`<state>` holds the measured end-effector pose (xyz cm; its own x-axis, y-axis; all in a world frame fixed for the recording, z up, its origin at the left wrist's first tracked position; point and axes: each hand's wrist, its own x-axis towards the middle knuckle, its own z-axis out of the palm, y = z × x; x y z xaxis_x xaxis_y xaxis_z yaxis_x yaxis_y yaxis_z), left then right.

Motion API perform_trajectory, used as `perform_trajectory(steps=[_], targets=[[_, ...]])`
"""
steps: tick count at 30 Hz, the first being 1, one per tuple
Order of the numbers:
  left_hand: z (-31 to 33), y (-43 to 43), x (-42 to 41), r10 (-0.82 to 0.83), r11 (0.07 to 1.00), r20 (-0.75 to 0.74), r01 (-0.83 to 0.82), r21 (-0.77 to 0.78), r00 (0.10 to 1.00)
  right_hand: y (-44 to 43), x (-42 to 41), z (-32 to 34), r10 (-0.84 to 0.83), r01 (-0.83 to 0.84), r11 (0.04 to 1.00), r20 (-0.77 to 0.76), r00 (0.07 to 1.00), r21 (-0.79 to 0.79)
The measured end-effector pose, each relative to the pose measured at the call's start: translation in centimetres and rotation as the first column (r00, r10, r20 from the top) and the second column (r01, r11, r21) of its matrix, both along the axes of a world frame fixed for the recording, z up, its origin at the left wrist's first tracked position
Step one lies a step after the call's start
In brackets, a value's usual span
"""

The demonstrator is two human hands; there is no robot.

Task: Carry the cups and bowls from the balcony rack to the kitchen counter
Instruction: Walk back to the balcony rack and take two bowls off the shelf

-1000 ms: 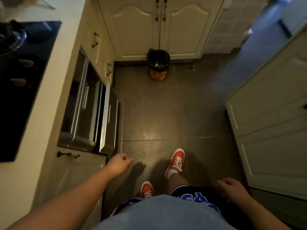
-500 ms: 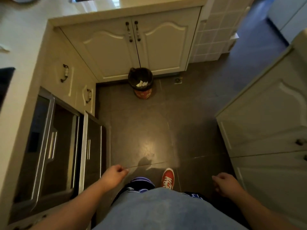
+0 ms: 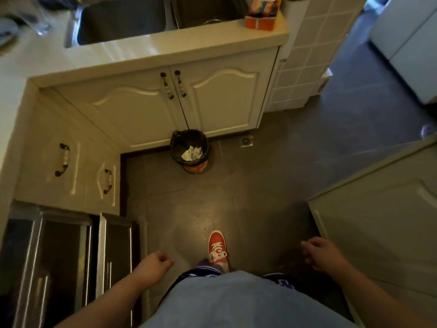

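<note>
Bare skin, nothing in either grip: the left hand (image 3: pixel 158 261) hangs low at the person's side with its fingers curled loosely into the palm, and the right hand (image 3: pixel 319 252) does the same on the other side, fingers bent inward and slack. Neither touches anything. No cup or bowl shows in either hand or on the floor.

Between the two hands a red shoe (image 3: pixel 218 247) with white laces is planted on the dark tiled floor (image 3: pixel 272 185), above the hem of a pale blue shirt (image 3: pixel 236 301). Just beside the left forearm stands a steel-fronted appliance (image 3: pixel 71 256) built in under the counter, its door standing slightly out from the cabinet line. Beyond it are two cream drawer fronts with dark handles (image 3: pixel 63 159).

Farther ahead, a small black-lined bin (image 3: pixel 189 150) with crumpled white paper inside sits on the floor, touching or nearly touching the double cabinet doors (image 3: pixel 165 102) below the sink. The white kitchen counter (image 3: pixel 142 58) runs above those doors; a dark sink basin (image 3: pixel 123 17) is set into it, and an orange box (image 3: pixel 261 18) stands near its right end. Some blurred items lie at the counter's far left, too smeared to name. A cream cabinet (image 3: pixel 383 209) is on the right.
</note>
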<state>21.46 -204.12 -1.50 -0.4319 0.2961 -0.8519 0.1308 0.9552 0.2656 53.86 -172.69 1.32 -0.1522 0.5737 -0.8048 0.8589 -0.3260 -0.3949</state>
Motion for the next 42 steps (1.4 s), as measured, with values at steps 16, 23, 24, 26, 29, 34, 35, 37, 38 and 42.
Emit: perform_trajectory(steps=[16, 23, 24, 26, 29, 34, 35, 37, 38, 42], targets=[[2.2, 40.0, -5.8, -0.258, 0.955, 0.056, 0.246, 0.169, 0.964, 16.5, 3.7, -4.0, -0.33, 0.35, 0.931, 0.173, 0.928, -0.102], [4.3, 49.8, -7.4, -0.359, 0.923, -0.018, 0.357, 0.142, 0.933, 29.2, -3.1, -1.5, -0.216, 0.216, 0.975, 0.011, 0.976, -0.059], [4.4, 50.5, -7.9, -0.356, 0.925, -0.028, 0.356, 0.134, 0.934, 30.9, -4.4, -1.1, -0.185, 0.184, 0.982, -0.009, 0.983, -0.04], [4.3, 51.5, -9.1, -0.358, 0.926, -0.045, 0.36, 0.112, 0.933, 34.4, -6.8, -0.8, -0.134, 0.134, 0.991, -0.028, 0.991, -0.019], [3.7, 53.1, -11.3, -0.369, 0.928, -0.063, 0.372, 0.038, 0.927, 39.5, -10.2, -0.7, -0.161, 0.16, 0.987, -0.058, 0.985, -0.031], [1.5, 58.7, -15.7, -0.371, 0.929, -0.042, 0.37, -0.03, 0.928, 47.1, -13.8, -1.2, -0.269, 0.268, 0.963, -0.094, 0.959, -0.026], [1.1, 60.4, -16.5, -0.389, 0.921, -0.035, 0.387, -0.036, 0.921, 48.4, -14.0, -1.2, -0.266, 0.265, 0.964, -0.088, 0.96, -0.02], [0.4, 64.3, -17.9, -0.399, 0.917, -0.021, 0.399, -0.028, 0.917, 51.0, -13.8, -1.2, -0.284, 0.284, 0.959, -0.066, 0.956, -0.016], [0.2, 66.4, -18.4, -0.416, 0.909, -0.027, 0.416, -0.029, 0.909, 52.0, -13.4, -1.1, -0.308, 0.308, 0.951, -0.048, 0.95, -0.012], [0.2, 75.8, -18.5, -0.575, 0.818, -0.036, 0.575, 0.004, 0.818, 54.7, -10.6, -0.5, -0.466, 0.465, 0.884, 0.05, 0.883, 0.034]])
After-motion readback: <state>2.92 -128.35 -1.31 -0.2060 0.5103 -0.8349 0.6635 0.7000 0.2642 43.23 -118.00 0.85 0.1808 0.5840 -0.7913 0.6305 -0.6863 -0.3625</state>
